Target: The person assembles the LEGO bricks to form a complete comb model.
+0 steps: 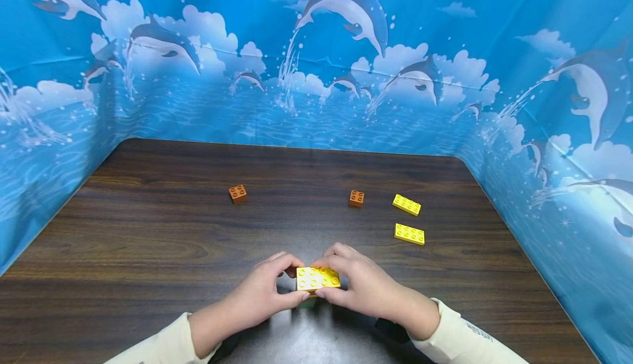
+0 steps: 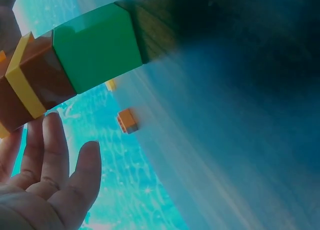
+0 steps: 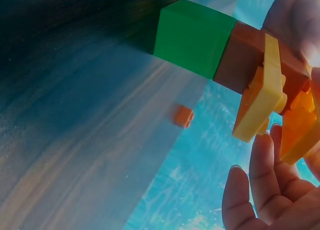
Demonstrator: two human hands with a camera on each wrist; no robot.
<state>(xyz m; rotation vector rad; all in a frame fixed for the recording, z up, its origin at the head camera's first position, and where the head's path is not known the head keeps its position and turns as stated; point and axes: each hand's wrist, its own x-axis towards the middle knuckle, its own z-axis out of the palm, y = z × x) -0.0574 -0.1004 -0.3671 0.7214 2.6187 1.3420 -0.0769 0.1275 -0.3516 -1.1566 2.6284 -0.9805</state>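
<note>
A small upright tower of toy building blocks stands near the table's front, between my two hands. Its base is a green block (image 2: 97, 47). Above it come a brown block (image 3: 240, 55), a yellow plate (image 3: 265, 97) jutting out to one side, a second brown block (image 3: 292, 72) and a top yellow plate (image 1: 318, 279) with studs. My left hand (image 1: 259, 287) pinches the top plate's left part between thumb and index finger. From the other side my right hand (image 1: 363, 279) grips the same plate, thumb in front and fingers behind.
Two small orange-brown blocks, a left one (image 1: 238, 193) and a right one (image 1: 356, 198), lie farther back on the dark wood table (image 1: 148, 232). Two yellow plates, a far one (image 1: 407, 204) and a nearer one (image 1: 409, 233), lie at the right. A dolphin-print curtain (image 1: 306, 116) encloses the table.
</note>
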